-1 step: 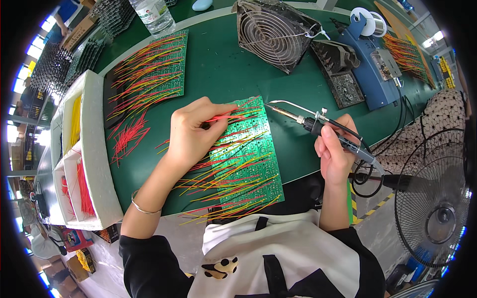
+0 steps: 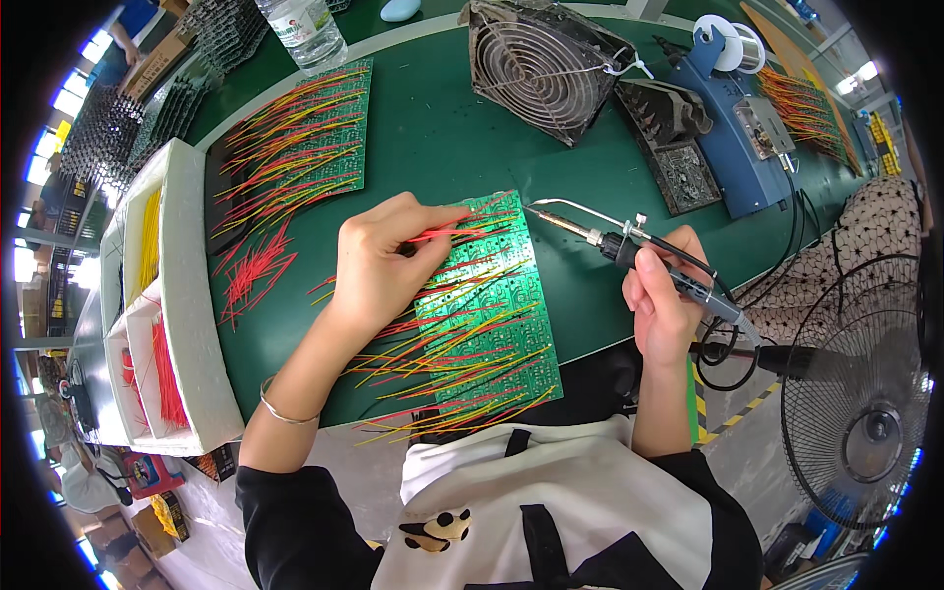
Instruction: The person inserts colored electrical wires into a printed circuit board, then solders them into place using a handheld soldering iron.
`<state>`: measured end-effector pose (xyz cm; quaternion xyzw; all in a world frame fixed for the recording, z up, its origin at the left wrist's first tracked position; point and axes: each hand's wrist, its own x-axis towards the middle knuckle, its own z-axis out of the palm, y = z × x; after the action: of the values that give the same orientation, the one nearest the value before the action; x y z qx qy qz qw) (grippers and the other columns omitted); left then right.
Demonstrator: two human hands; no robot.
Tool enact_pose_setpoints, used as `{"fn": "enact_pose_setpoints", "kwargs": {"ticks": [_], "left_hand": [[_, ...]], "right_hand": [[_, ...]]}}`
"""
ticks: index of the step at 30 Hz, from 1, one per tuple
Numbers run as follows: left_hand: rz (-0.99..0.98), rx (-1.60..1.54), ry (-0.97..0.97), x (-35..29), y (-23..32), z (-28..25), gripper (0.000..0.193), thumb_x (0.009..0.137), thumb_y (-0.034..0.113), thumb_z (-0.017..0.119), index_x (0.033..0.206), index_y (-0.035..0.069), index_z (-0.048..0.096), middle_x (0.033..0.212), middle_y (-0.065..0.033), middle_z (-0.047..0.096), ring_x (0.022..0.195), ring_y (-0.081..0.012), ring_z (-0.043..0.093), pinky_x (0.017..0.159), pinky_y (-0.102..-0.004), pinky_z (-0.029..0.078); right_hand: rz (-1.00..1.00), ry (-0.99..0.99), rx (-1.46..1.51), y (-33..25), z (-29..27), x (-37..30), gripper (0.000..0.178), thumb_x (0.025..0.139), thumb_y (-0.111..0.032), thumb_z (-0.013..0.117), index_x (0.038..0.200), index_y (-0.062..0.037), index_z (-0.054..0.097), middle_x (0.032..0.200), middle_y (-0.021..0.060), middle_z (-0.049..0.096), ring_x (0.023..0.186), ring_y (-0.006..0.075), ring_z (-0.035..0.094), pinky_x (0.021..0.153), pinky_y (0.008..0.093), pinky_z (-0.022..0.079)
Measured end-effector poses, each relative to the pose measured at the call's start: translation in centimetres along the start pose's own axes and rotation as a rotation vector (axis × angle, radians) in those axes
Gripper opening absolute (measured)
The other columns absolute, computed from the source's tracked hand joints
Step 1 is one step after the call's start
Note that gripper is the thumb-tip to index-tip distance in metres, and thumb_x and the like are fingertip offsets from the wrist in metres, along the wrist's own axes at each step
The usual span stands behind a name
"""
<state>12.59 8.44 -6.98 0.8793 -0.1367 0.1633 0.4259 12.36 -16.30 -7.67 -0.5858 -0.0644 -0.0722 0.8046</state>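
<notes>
Over the upper left part of a green circuit board point(image 2: 492, 285), my left hand point(image 2: 379, 261) pinches red wires point(image 2: 433, 234). Rows of red and yellow wires stand out from that board toward the left. My right hand point(image 2: 669, 305) is closed around a soldering iron point(image 2: 619, 248) with a thin metal feed tube fixed along it. The iron's tip points left, close to the board's upper right corner; whether it touches cannot be made out. Loose red wires point(image 2: 258, 267) lie on the table left of my left hand.
A second wired board point(image 2: 339, 128) lies at the back left, beside a white foam box point(image 2: 197, 324) of yellow and red wires. A dusty fan point(image 2: 536, 74) stands at the back, near a blue soldering station point(image 2: 733, 147) carrying a solder spool point(image 2: 723, 44). A bottle point(image 2: 303, 34) stands far left.
</notes>
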Motion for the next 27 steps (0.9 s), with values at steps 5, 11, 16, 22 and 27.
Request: {"fn": "enact_pose_setpoints", "kwargs": {"ticks": [5,11,16,22,27], "left_hand": [[0.021,0.046,-0.007,-0.02,-0.04,0.01,0.027,0.067,-0.005,0.06,0.091,0.006,0.068,0.059,-0.0022,0.049,0.051,-0.007,0.042,0.046,-0.0206,0.031],[0.037,0.055,-0.016,-0.16,-0.06,0.03,0.026,0.066,-0.004,0.061,0.09,0.005,0.067,0.06,-0.0043,0.052,0.052,-0.0098,0.046,0.048,-0.0214,0.036],[0.026,0.087,-0.031,-0.08,0.19,-0.16,0.026,0.066,-0.004,0.061,0.089,0.004,0.067,0.06,-0.0041,0.051,0.053,-0.0096,0.047,0.048,-0.0209,0.036],[0.022,0.074,-0.019,-0.13,0.11,-0.11,0.025,0.066,-0.004,0.061,0.089,0.004,0.067,0.06,-0.004,0.051,0.052,-0.0094,0.046,0.048,-0.0211,0.036],[0.022,0.097,-0.029,-0.03,0.15,-0.1,0.025,0.066,-0.003,0.061,0.089,0.004,0.067,0.06,-0.0039,0.051,0.052,-0.0092,0.046,0.047,-0.021,0.035]], "right_hand": [[0.009,-0.006,-0.027,-0.02,0.01,0.01,0.016,0.078,-0.007,0.062,0.079,-0.0023,0.047,0.057,0.002,0.05,0.043,0.0041,0.043,0.039,0.0164,0.033],[-0.005,-0.03,-0.026,0.2,-0.12,0.07,0.016,0.079,-0.007,0.062,0.079,-0.0019,0.047,0.057,0.0019,0.049,0.044,0.004,0.043,0.039,0.0163,0.033],[-0.011,-0.048,-0.051,0.11,-0.02,0.1,0.015,0.079,-0.007,0.061,0.08,-0.0014,0.047,0.057,0.0018,0.049,0.044,0.0039,0.042,0.04,0.0162,0.033],[0.006,-0.038,-0.061,-0.02,0.17,0.07,0.015,0.079,-0.007,0.061,0.079,-0.0012,0.047,0.057,0.0023,0.05,0.044,0.0035,0.043,0.04,0.0161,0.033],[-0.005,-0.048,-0.08,0.14,0.0,0.09,0.015,0.079,-0.008,0.061,0.078,-0.0014,0.047,0.056,0.0024,0.05,0.044,0.0036,0.043,0.04,0.0162,0.033]]}}
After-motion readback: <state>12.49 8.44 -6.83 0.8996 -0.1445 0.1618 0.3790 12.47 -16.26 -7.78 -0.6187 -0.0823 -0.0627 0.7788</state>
